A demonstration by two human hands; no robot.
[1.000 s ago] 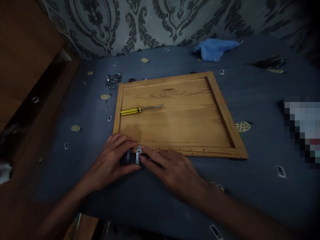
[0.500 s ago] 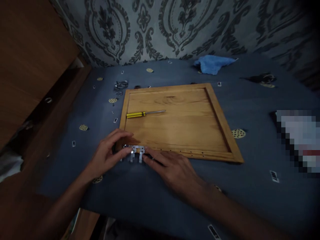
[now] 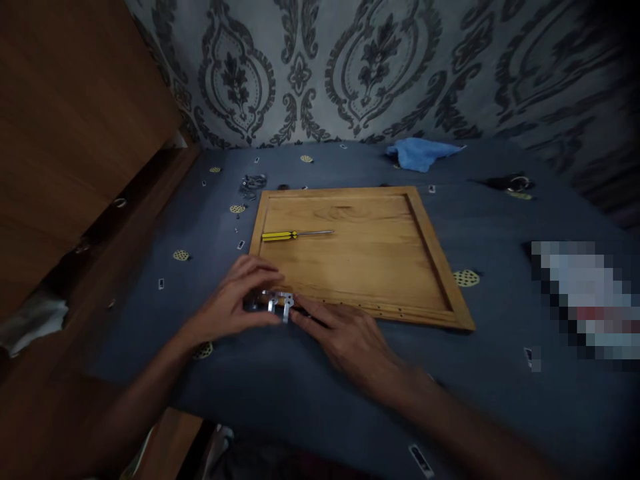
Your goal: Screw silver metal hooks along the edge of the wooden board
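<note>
A shallow wooden panel [image 3: 345, 250] with a raised frame lies on the blue cloth, with a row of small dark holes along its near rail. At the left end of that rail sits a silver metal bracket [image 3: 287, 305] with two prongs pointing toward me. My left hand [image 3: 235, 297] grips it from the left, thumb in front by the prongs and fingers behind over the frame. The fingertips of my right hand [image 3: 345, 333] press against its right end. A yellow-and-black screwdriver [image 3: 295, 235] rests on the panel, its shaft pointing right.
Small metal hardware [image 3: 254, 182] and loose screws lie beyond the panel's left corner. A blue rag [image 3: 423, 154] and a dark object [image 3: 510, 183] are toward the back right. A blurred-out package [image 3: 585, 293] lies at right. A wooden cabinet [image 3: 75, 100] stands at left.
My view has tilted up and shifted slightly, so the scene sits a little differently. My left thumb has slid right across the front of the bracket's prongs. The right hand keeps its place at the bracket.
</note>
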